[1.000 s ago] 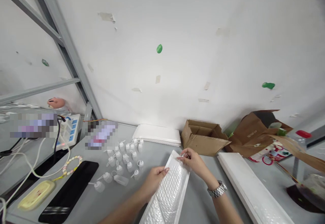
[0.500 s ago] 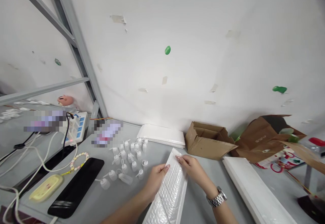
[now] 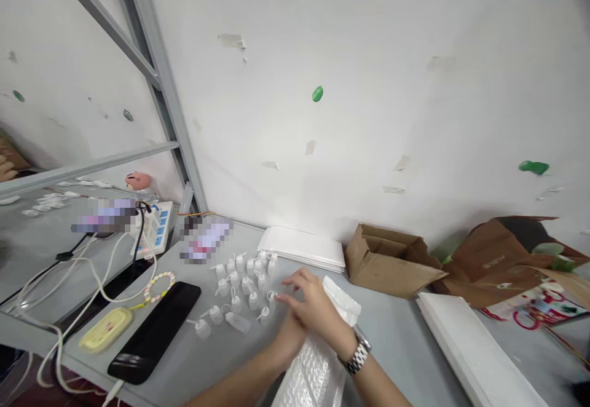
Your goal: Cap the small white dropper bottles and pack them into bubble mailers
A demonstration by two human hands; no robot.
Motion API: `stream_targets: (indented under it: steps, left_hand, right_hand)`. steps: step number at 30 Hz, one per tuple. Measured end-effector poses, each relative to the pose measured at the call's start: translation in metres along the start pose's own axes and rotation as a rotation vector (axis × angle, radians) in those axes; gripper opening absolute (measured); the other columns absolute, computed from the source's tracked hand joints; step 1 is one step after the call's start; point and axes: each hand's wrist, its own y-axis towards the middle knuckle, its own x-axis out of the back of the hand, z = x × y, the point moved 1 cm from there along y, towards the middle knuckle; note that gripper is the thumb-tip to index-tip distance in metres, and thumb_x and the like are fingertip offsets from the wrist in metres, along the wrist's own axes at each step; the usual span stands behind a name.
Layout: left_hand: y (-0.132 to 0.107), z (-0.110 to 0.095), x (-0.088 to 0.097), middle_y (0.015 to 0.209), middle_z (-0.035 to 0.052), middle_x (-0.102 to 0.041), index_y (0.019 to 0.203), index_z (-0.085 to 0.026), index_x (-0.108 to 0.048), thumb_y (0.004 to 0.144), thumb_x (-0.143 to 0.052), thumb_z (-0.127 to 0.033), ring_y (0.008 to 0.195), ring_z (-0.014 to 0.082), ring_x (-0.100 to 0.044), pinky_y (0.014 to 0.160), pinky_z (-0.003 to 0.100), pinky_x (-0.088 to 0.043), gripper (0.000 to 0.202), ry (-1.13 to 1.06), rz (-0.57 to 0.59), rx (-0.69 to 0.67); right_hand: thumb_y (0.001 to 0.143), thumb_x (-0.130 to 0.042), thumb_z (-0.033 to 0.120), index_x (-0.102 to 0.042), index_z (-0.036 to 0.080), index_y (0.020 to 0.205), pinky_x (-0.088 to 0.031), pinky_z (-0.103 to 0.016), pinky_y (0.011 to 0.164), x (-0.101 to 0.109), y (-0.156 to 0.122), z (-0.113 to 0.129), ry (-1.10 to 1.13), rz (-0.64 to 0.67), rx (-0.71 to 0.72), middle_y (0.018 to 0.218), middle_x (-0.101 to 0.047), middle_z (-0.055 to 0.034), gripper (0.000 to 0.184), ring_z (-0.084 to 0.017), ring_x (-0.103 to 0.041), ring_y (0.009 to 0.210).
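Observation:
A white bubble mailer (image 3: 318, 364) lies on the grey table in front of me, its far end (image 3: 343, 296) lifted. My right hand (image 3: 313, 308), with a metal watch on the wrist, reaches left across the mailer toward several small white squeeze bottles (image 3: 244, 278); its fingers are stretched out and blurred. My left hand (image 3: 288, 339) sits under the right one at the mailer's left edge, and its fingers are hidden.
A stack of white mailers (image 3: 304, 247) lies by the wall, beside an open cardboard box (image 3: 391, 262) and a brown paper bag (image 3: 502, 259). Another mailer stack (image 3: 470, 351) lies at the right. A black phone (image 3: 154, 330), bead bracelet (image 3: 159, 287), yellow case (image 3: 106, 328), power strip (image 3: 154, 229) and cables sit left.
My right hand has let go of the mailer's far end and swung left over it toward the small bottles. The view has panned left.

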Motion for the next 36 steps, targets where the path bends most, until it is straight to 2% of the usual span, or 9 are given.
stream_targets:
  steps: [2, 5, 7, 9, 11, 14, 20, 29, 36]
  left_hand:
    - [0.007, 0.0, -0.015, 0.071, 0.0039, -0.06, 0.081, -0.022, -0.066, 0.086, -0.041, -0.034, 0.085, 0.0248, -0.052, 0.073, 0.042, -0.043, 0.028, 0.017, -0.109, -0.017]
    - [0.015, -0.002, -0.03, 0.07, 0.0054, -0.059, 0.085, -0.023, -0.065, 0.088, -0.037, -0.029, 0.088, 0.0271, -0.052, 0.075, 0.044, -0.042, 0.029, 0.039, -0.39, -0.118]
    - [0.017, -0.004, -0.03, 0.067, 0.0061, -0.059, 0.082, -0.021, -0.065, 0.087, -0.038, -0.028, 0.085, 0.0273, -0.053, 0.075, 0.044, -0.042, 0.029, 0.028, -0.442, -0.156]
    - [0.016, -0.005, -0.021, 0.064, 0.0059, -0.059, 0.076, -0.02, -0.066, 0.086, -0.04, -0.031, 0.081, 0.0263, -0.054, 0.073, 0.041, -0.042, 0.03, -0.01, -0.274, -0.126]
    - [0.01, -0.003, -0.008, 0.063, 0.0049, -0.06, 0.071, -0.019, -0.065, 0.083, -0.046, -0.036, 0.077, 0.0247, -0.054, 0.071, 0.038, -0.041, 0.029, -0.064, 0.093, -0.037]
    - [-0.001, -0.002, 0.014, 0.058, 0.0023, -0.058, 0.063, -0.015, -0.063, 0.071, -0.058, -0.044, 0.067, 0.021, -0.053, 0.065, 0.033, -0.04, 0.031, -0.103, 0.234, -0.007]
    - [-0.009, -0.004, 0.019, 0.063, 0.0017, -0.06, 0.071, -0.012, -0.067, 0.062, -0.062, -0.057, 0.063, 0.0174, -0.051, 0.061, 0.028, -0.037, 0.047, -0.165, 0.291, 0.025]
    - [-0.01, -0.005, 0.017, 0.062, 0.0009, -0.059, 0.072, -0.012, -0.069, 0.06, -0.064, -0.06, 0.062, 0.0153, -0.048, 0.058, 0.024, -0.033, 0.049, -0.187, 0.325, 0.022]
    - [-0.01, -0.005, 0.015, 0.058, -0.0004, -0.06, 0.073, -0.013, -0.071, 0.06, -0.065, -0.059, 0.059, 0.0146, -0.049, 0.059, 0.025, -0.034, 0.048, -0.196, 0.336, -0.005]
  right_hand:
    - [0.078, -0.064, 0.033, -0.067, 0.024, 0.096, -0.041, -0.031, 0.079, -0.015, 0.004, 0.013, 0.089, 0.076, -0.004, 0.094, -0.063, -0.0026, 0.019, -0.018, -0.057, 0.082]
    - [0.079, -0.064, 0.028, -0.069, 0.022, 0.089, -0.039, -0.032, 0.079, -0.029, 0.01, 0.02, 0.123, 0.09, -0.07, 0.09, -0.066, -0.004, 0.013, -0.019, -0.057, 0.083]
    - [0.081, -0.062, 0.025, -0.071, 0.022, 0.077, -0.037, -0.034, 0.08, -0.032, 0.013, 0.019, 0.138, 0.066, -0.069, 0.084, -0.067, -0.0038, 0.01, -0.02, -0.057, 0.083]
    - [0.083, -0.059, 0.024, -0.07, 0.022, 0.071, -0.036, -0.035, 0.081, -0.028, 0.014, 0.016, 0.18, 0.008, -0.022, 0.08, -0.067, -0.0032, 0.016, -0.02, -0.057, 0.083]
    - [0.083, -0.057, 0.026, -0.068, 0.022, 0.073, -0.038, -0.033, 0.08, -0.018, 0.012, 0.009, 0.27, -0.114, 0.01, 0.081, -0.066, -0.0029, 0.016, -0.019, -0.058, 0.083]
    - [0.085, -0.051, 0.032, -0.065, 0.021, 0.081, -0.042, -0.032, 0.079, 0.003, 0.005, -0.013, 0.381, -0.318, -0.029, 0.088, -0.066, -0.0053, 0.019, -0.02, -0.058, 0.087]
    - [0.08, -0.048, 0.047, -0.063, 0.019, 0.083, -0.043, -0.036, 0.077, 0.039, -0.017, -0.068, 0.233, -0.557, -0.279, 0.086, -0.069, -0.0093, 0.032, -0.025, -0.061, 0.084]
    - [0.063, -0.063, 0.056, -0.062, 0.018, 0.065, -0.048, -0.034, 0.065, 0.035, -0.027, -0.094, 0.6, -0.412, -0.446, 0.065, -0.068, -0.0076, 0.039, -0.023, -0.063, 0.066]
    - [0.06, -0.066, 0.053, -0.059, 0.018, 0.067, -0.046, -0.029, 0.052, 0.017, -0.023, -0.097, 0.647, -0.296, -0.476, 0.051, -0.063, -0.0025, 0.037, -0.018, -0.06, 0.051]
